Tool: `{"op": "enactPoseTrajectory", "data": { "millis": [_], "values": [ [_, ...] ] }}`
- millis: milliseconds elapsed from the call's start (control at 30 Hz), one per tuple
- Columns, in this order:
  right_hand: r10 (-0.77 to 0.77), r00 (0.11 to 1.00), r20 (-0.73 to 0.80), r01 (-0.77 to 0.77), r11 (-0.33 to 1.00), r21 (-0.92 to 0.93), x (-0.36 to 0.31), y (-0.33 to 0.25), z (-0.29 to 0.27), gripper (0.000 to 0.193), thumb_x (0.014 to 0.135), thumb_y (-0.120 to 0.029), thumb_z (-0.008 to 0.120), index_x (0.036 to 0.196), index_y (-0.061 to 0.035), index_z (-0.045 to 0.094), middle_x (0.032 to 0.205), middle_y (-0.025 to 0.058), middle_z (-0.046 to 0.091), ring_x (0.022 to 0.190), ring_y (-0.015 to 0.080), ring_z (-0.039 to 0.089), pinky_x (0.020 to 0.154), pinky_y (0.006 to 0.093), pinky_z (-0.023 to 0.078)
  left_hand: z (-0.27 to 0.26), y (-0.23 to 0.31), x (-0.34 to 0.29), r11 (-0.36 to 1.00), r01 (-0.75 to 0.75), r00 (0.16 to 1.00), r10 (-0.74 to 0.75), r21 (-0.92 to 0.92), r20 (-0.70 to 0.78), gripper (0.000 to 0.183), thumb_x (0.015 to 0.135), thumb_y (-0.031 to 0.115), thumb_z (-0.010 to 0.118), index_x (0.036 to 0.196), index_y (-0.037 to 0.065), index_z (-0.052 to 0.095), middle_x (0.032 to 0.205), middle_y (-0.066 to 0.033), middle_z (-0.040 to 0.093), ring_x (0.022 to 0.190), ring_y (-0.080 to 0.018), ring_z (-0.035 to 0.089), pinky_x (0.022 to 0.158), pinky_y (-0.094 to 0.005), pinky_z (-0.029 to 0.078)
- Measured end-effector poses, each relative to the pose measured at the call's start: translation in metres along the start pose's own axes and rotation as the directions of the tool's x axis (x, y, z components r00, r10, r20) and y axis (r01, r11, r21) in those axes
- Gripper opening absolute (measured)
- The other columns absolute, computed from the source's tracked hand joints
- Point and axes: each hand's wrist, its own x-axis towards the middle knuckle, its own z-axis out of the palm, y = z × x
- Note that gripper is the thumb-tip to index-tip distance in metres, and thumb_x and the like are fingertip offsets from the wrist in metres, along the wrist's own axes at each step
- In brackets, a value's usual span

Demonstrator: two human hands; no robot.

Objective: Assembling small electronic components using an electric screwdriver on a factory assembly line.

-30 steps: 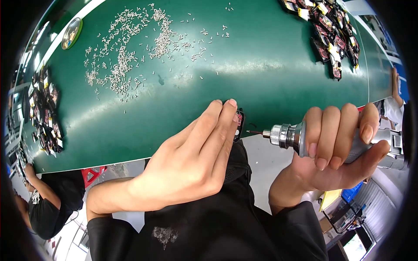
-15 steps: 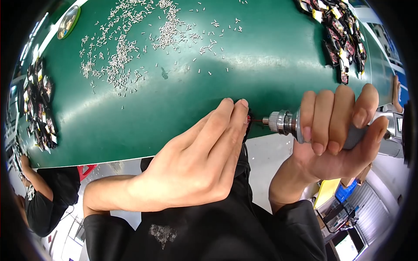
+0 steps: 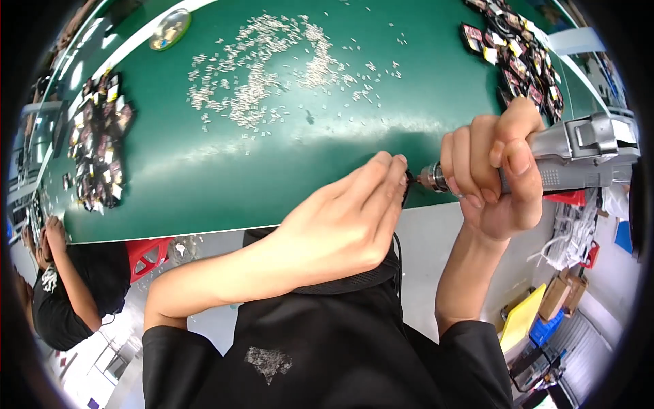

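Observation:
My right hand (image 3: 492,167) wraps round a grey and silver electric screwdriver (image 3: 569,174), which lies roughly level and points left. Its bit meets the edge of a small black part (image 3: 407,192) at the table's near edge. Pressed together, the fingers of my left hand (image 3: 344,225) hold that part and cover most of it, so its shape is largely hidden. A thin black cord (image 3: 399,255) hangs below the part.
Many small silver screws (image 3: 259,68) lie scattered over the green table (image 3: 204,184). Piles of black devices with cords stand at the left (image 3: 102,150) and far right (image 3: 521,54). A round dish (image 3: 170,31) sits at the far left. Another person (image 3: 75,286) works at the left.
The screwdriver's collar has come closer to the black part, and less of the bit shows. My right hand has turned on the tool's body. The whole view has shifted, moving the table's contents rightward.

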Motion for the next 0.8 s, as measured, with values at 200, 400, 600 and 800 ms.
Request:
{"op": "enactPoseTrajectory", "data": {
  "millis": [200, 400, 600, 800],
  "values": [
    [-0.109, 0.994, -0.014, 0.109, 0.963, 0.247, -0.005, 0.003, 0.002, 0.028, 0.086, -0.026, 0.067, 0.085, -0.0090, 0.045, 0.044, -0.0060, 0.042, 0.032, 0.0053, 0.038, 0.036, 0.0172, 0.034, -0.004, -0.008, -0.022, 0.997, -0.049, 0.990, 0.040, -0.065, -0.134, 0.033, 0.071, 0.010, 0.058, 0.095, -0.012, 0.060, 0.105, -0.0229, 0.060, 0.101, -0.0314, 0.058, 0.087, -0.0367, 0.049],
    [-0.105, 0.961, -0.255, 0.207, 0.886, 0.414, -0.022, 0.009, 0.008, 0.020, 0.092, -0.018, 0.057, 0.086, -0.0083, 0.041, 0.045, -0.0032, 0.037, 0.035, 0.0061, 0.034, 0.037, 0.0189, 0.034, -0.101, -0.063, -0.120, 0.807, 0.590, 0.766, -0.553, 0.017, -0.327, 0.051, 0.067, -0.010, 0.062, 0.116, -0.004, 0.053, 0.112, -0.0190, 0.058, 0.104, -0.0368, 0.055, 0.088, -0.0408, 0.047],
    [0.037, 0.951, -0.306, 0.109, 0.887, 0.448, -0.031, 0.036, 0.020, 0.016, 0.096, -0.019, 0.047, 0.089, -0.0072, 0.039, 0.048, -0.0027, 0.032, 0.037, 0.0068, 0.031, 0.039, 0.0219, 0.033, -0.157, -0.169, -0.273, 0.247, 0.926, 0.372, -0.733, 0.286, -0.570, 0.029, 0.087, 0.003, 0.052, 0.116, 0.000, 0.054, 0.104, -0.0211, 0.060, 0.101, -0.0357, 0.055, 0.089, -0.0413, 0.043],
    [0.119, 0.925, -0.361, 0.099, 0.842, 0.530, -0.036, 0.039, 0.023, 0.014, 0.097, -0.017, 0.043, 0.089, -0.0069, 0.040, 0.050, -0.0025, 0.034, 0.038, 0.0070, 0.032, 0.043, 0.0239, 0.034, -0.145, -0.182, -0.230, 0.346, 0.848, 0.527, -0.631, 0.401, -0.570, 0.025, 0.088, 0.006, 0.053, 0.112, 0.000, 0.058, 0.112, -0.0186, 0.059, 0.109, -0.0327, 0.053, 0.093, -0.0409, 0.042]
  ]
}}
